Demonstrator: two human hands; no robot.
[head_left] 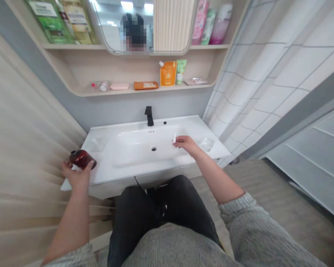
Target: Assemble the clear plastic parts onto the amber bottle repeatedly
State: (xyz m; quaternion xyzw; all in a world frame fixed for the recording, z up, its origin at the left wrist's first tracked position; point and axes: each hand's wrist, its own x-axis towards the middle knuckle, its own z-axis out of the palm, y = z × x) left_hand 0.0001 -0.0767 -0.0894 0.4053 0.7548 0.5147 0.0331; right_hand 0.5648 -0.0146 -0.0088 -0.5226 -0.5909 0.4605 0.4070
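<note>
My left hand [76, 174] is wrapped round a dark red bottle [82, 158] at the front left corner of the white washbasin [105, 172]. My right hand [185, 144] hovers over the right side of the basin bowl and pinches a small white object [174, 138], too small to name. The drain [154, 149] lies left of that hand, and the black tap [149, 115] stands behind it.
A shelf [144, 90] above the tap carries a pink soap dish, an orange pack, an orange pouch [167, 73] and a green tube. A mirror hangs higher up. A white tiled wall [267, 81] runs along the right, a ribbed panel along the left.
</note>
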